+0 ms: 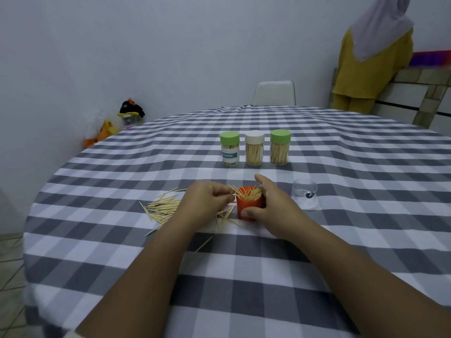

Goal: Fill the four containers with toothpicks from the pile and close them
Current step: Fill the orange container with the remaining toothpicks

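Head camera looks down on a round table under a grey-and-white checked cloth (341,228), where an open orange container (247,206) stands upright near the middle, bristling with toothpicks that stick up past its rim. Gripping it from the right side is the right hand (273,206), thumb curled across the front wall and fingers wrapped round the back. Just left of the rim, the left hand (202,203) has its fingers curled and pinches a small bundle of toothpicks (233,190) whose tips fan out toward the container's mouth. A loose pile of toothpicks (163,208) lies on the cloth to the left of that hand, partly hidden beneath it, with a few strays closer to the viewer. Farther back, three closed containers stand in a row, all full: a green-lidded one with a label (229,148), a white-lidded one (254,147) and another green-lidded one (280,147). To the right of the orange container, well apart from it, sits a clear plastic cap (305,195). Beyond the table are a white chair (274,92) and a person in yellow clothes (371,57) by a tiled counter.
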`<state>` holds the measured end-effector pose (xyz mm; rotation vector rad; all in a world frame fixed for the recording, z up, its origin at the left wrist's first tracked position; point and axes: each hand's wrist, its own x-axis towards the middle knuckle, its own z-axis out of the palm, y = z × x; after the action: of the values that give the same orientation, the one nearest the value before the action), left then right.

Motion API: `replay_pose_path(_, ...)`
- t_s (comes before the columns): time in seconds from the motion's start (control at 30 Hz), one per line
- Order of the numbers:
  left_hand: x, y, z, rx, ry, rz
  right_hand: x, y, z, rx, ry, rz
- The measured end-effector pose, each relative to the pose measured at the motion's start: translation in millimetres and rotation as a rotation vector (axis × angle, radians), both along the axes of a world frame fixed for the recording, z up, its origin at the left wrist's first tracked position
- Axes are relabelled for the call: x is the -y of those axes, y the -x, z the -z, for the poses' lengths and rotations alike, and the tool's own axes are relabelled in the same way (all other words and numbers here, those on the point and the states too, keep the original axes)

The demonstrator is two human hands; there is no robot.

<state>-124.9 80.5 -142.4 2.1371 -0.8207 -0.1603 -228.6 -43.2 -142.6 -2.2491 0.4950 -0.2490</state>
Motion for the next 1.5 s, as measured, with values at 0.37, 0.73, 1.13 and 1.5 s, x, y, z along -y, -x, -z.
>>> replay_pose_path(0.37,2,4,-6,-0.224,0.698,-0.019,0,-1,0,-0.004,0.002,0.006)
replay_pose_path(0.73,-15,-8,-9,-0.124,0.024,0.011,4,0,0,-0.007,0.012,0.004)
replay_pose_path(1.13,-15,-17,3,0.148,-0.550,0.054,9,1,0,-0.018,0.023,0.018)
replay_pose_path(1.5,6,-14,9,0.486,-0.725,-0.007,8,1,-1,-0.027,0.031,0.020)
